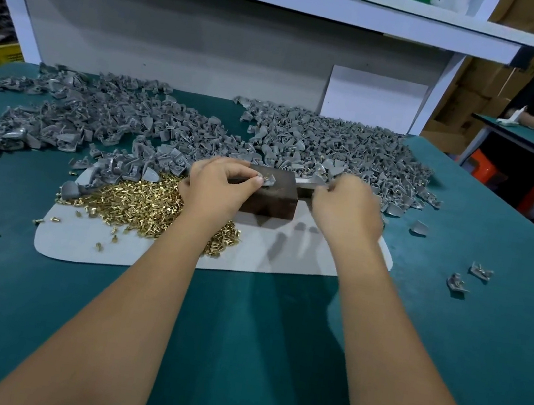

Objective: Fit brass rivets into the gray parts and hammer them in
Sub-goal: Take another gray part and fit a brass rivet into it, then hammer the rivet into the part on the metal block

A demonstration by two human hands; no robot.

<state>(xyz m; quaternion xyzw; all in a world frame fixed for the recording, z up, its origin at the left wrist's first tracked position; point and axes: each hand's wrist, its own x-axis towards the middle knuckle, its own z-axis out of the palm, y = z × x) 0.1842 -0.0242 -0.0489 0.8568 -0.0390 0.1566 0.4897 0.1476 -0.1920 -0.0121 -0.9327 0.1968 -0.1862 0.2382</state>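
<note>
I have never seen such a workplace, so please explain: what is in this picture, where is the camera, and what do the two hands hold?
There is no machine. A person works with bare hands, and the one camera sits on the head, looking down. On the green table lie heaps of gray parts, and a pale mat carries a pile of brass rivets and a dark block. The left hand pinches one gray part on the block. The right hand is blurred; it seems to grip a metal tool, perhaps the hammer.
</note>
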